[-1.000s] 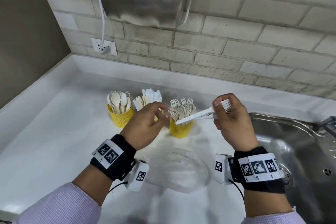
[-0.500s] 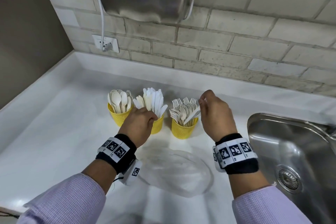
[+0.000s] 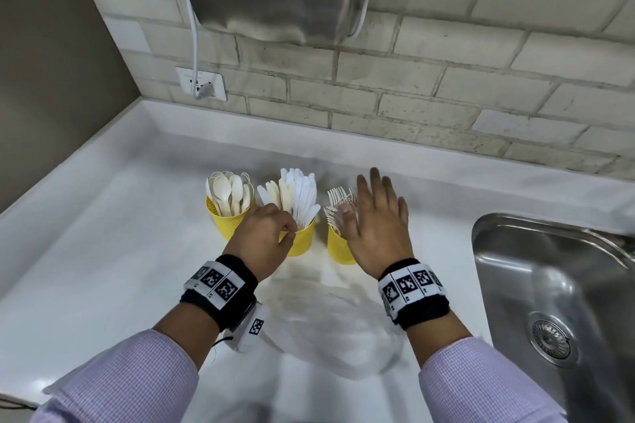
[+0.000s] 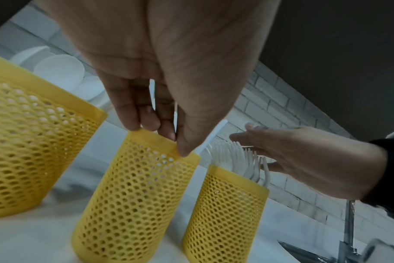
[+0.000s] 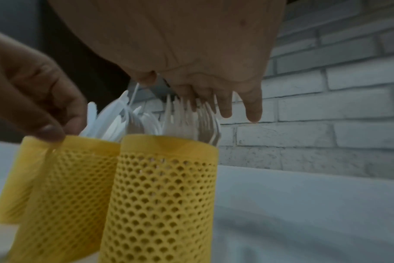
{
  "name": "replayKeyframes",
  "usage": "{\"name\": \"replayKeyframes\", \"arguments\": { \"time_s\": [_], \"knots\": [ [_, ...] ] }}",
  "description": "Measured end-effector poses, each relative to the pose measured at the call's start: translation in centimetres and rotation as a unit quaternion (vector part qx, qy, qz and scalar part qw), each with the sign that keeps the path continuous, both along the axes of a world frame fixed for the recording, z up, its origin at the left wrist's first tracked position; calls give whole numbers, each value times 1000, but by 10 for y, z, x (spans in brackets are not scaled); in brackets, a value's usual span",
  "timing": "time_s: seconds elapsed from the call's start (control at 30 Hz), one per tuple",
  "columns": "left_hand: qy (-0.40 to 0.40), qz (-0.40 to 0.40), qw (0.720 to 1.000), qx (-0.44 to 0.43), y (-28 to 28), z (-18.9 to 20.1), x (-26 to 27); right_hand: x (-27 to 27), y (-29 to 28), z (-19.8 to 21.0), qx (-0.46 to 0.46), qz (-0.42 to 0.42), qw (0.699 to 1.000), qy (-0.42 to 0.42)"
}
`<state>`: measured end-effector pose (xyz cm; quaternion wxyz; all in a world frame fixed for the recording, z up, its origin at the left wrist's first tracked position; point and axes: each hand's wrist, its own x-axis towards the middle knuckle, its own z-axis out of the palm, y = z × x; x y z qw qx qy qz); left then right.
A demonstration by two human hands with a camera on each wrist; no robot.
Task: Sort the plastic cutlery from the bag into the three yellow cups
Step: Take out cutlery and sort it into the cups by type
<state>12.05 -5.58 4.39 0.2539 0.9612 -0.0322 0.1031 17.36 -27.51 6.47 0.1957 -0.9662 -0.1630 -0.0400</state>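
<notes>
yellow cups (image 3: 300, 242): 3 | bag (image 3: 330, 330): 1 | hands (image 3: 376, 233): 2 | sink (image 3: 563, 302): 1

Three yellow cups (image 3: 229, 225) stand in a tight row mid-counter, barely a gap between them, cutlery bristling from every mouth. The left hand (image 3: 263, 237) blocks the middle cup's near rim; the right hand (image 3: 376, 232) covers the fork cup (image 3: 340, 249). A crumpled bag (image 3: 340, 326) fills the near counter, the sink (image 3: 556, 302) opens rightward, and bare white counter (image 3: 103, 268) lies left.
</notes>
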Motion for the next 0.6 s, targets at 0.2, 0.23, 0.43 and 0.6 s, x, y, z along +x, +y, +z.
{"name": "replayKeyframes", "arguments": {
  "time_s": [0.2, 0.23, 0.43, 0.6],
  "knots": [
    [-13, 5, 1000, -2, 2, 1, -1, -8, -21, -18, 283, -18, 954, 101],
    [-11, 5, 1000, -1, 2, 1, 0, -10, -21, -21, 284, -9, 952, 112],
    [-9, 8, 1000, -3, 2, 0, 2, -7, -18, -39, 309, -20, 940, 145],
    [-6, 15, 1000, 3, 3, 1, 3, -11, -14, -45, 306, -38, 945, 113]
  ]
}}
